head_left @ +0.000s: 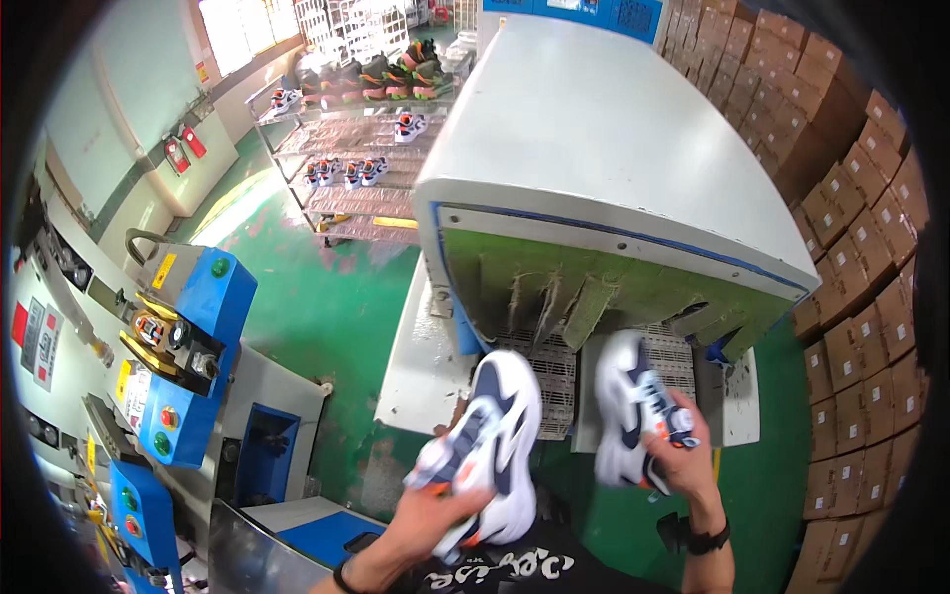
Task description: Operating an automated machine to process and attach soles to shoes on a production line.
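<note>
My left hand is closed around a white and navy sneaker with orange accents, held toe-up with its sole side turned to the right. A similar sneaker, slightly blurred, is gripped by my right hand around its upper and collar. Both shoes are in front of a white tunnel machine. Its mouth is hung with a torn green curtain. Slatted metal conveyor belts run out beneath the curtain. The right shoe's toe overlaps the belt in view; whether it touches cannot be told.
A blue and grey machine with coloured buttons stands at the left. Beyond the green floor, a wheeled rack carries several sneakers. Stacked cardboard boxes line the right side. Red fire extinguishers are by the far-left wall.
</note>
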The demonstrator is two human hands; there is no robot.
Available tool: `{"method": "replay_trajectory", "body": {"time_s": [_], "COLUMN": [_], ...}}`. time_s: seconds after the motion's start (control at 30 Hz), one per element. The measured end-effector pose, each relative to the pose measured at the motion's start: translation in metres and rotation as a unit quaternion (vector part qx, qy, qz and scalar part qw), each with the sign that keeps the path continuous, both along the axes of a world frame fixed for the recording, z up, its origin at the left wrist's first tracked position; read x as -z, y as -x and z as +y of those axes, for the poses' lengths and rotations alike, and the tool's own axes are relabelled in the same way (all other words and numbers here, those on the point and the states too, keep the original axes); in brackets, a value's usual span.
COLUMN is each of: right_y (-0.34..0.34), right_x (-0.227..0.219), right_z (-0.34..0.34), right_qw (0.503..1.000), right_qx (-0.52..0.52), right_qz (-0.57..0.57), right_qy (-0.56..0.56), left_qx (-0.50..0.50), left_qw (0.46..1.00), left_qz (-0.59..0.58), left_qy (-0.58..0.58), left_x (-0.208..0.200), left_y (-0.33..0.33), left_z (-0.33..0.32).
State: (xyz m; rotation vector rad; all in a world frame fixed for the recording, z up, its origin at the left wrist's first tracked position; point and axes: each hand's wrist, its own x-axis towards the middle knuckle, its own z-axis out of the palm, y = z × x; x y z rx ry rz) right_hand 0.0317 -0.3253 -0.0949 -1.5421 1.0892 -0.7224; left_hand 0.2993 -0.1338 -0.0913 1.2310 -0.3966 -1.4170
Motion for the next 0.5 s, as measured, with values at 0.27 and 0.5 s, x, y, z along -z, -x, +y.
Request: {"method": "replay_trajectory", "body": {"time_s": [0.27, 0.5], "right_y": [-0.023, -0.162], "right_x": [0.041, 0.04], "right_z": [-0.092, 0.032], "right_qw": [0.962, 0.933], "right_qx": [0.129, -0.039], "right_qz": [0.168, -0.172], "right_qy": [0.17, 0.313], "left_qx": [-0.055, -0.093], "left_qw": [0.927, 0.794], "left_qz": [-0.367, -0.508], "left_qy": [0.054, 0.32], "left_x": [0.063, 0.004], "left_y": [0.005, -0.009], "left_z": [-0.189, -0.003]}}
